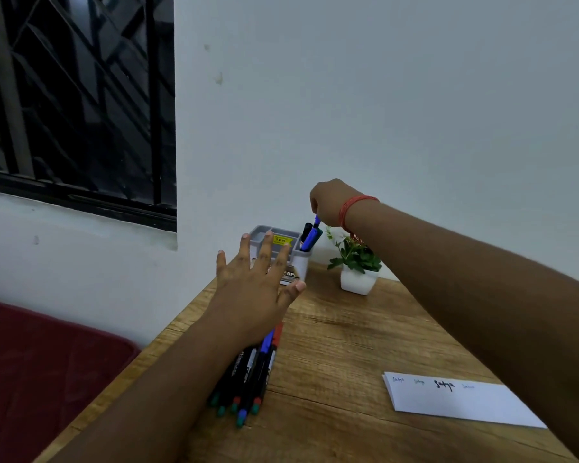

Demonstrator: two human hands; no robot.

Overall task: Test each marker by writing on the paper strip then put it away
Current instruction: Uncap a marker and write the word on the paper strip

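Observation:
A grey desk organiser stands at the table's far edge against the wall. My right hand pinches the top end of a blue marker that stands in the organiser's right compartment beside a black marker. My left hand hovers with fingers spread in front of the organiser, holding nothing. Several markers lie in a bunch on the table under my left forearm. A white paper strip with small written words lies at the right.
A small green plant in a white pot stands right of the organiser, close under my right forearm. The wooden table has its left edge beside a dark red cushion. A barred window is in the wall at left.

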